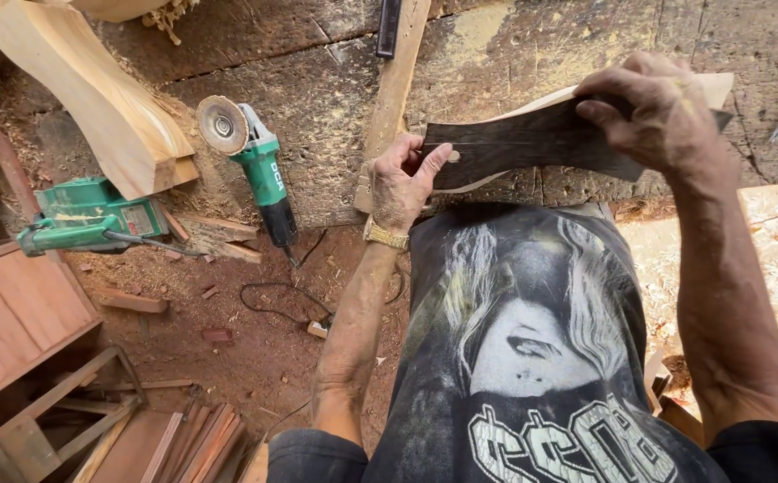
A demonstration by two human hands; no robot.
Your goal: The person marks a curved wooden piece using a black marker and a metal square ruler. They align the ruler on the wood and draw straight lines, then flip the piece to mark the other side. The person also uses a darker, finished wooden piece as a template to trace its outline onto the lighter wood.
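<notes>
a worn, stained bench [317,98] stands over a red dirt floor [255,349] littered with sawdust and wood offcuts [129,301].

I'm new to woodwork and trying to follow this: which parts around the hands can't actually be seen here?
- Head view: the pale wooden piece is mostly covered by the dark curved template lying on it.
- The template's far end is hidden under the right hand.
- Whether the left hand holds a pencil: too small to tell.
- The green power tool is partly behind the carved wooden block.
- The long wooden strip is cut off by the top edge.
</notes>
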